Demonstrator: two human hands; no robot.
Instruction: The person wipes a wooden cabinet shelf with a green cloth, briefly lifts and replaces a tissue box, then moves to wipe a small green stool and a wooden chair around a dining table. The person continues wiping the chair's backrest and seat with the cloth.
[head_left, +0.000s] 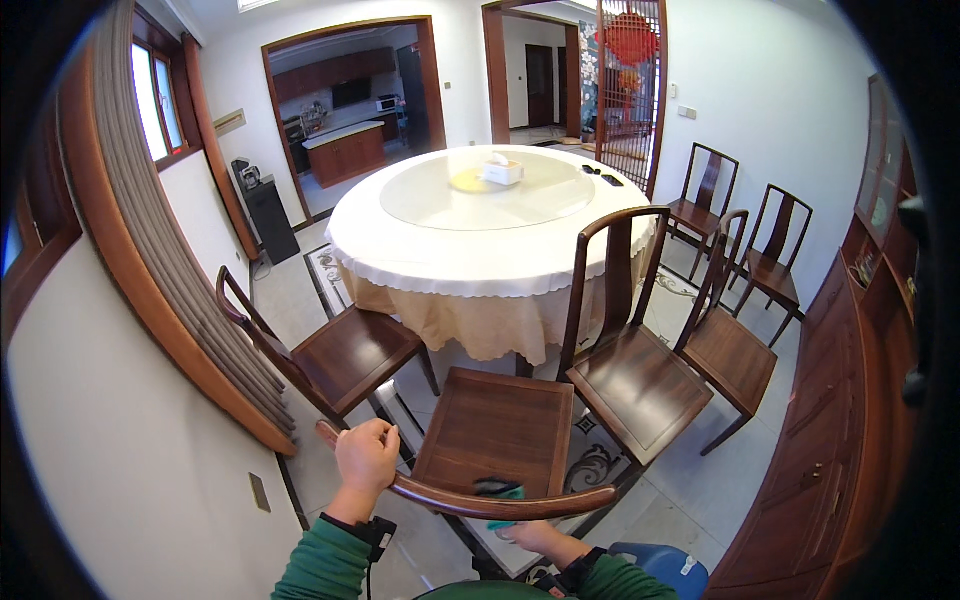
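Note:
Directly in front of me is a dark wooden chair, its seat seen from above and behind. My left hand is wrapped around the left part of its curved top rail. Below the rail, my right hand holds a teal and black item, perhaps a cloth or a brush. The rail crosses in front of that item and hides its middle. Its dark upper end shows over the rear of the seat; whether it touches the wood I cannot tell. Both wrists wear black straps.
A round table with a white cloth bears a glass turntable and a tissue box. Wooden chairs stand at left and right. A blue container is by my right arm. A wooden cabinet lines the right wall.

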